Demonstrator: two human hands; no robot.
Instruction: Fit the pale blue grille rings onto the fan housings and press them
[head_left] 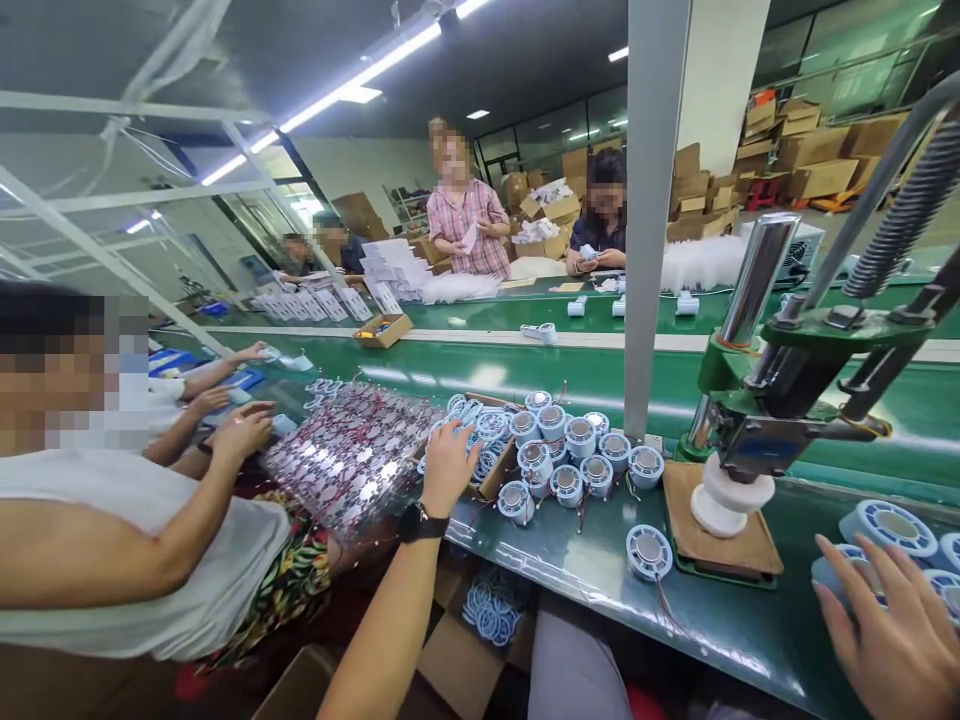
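My left hand, with a dark watch on its wrist, reaches over a cardboard box of light blue plastic rings. Its fingers are apart and their tips are at the rings; nothing held shows. Over at the right edge, my right hand spreads its fingers over a light blue round housing, which it partly hides. More such housings lie beside that hand. Between my hands, one round housing with a silver disc and trailing wires sits near the table's front edge.
A hand press with a white pressing head stands over a brown board. Several wired housings cluster beside the box. Wired metal discs cover the area left of it. A co-worker sits close at left; a grey post rises behind the housings.
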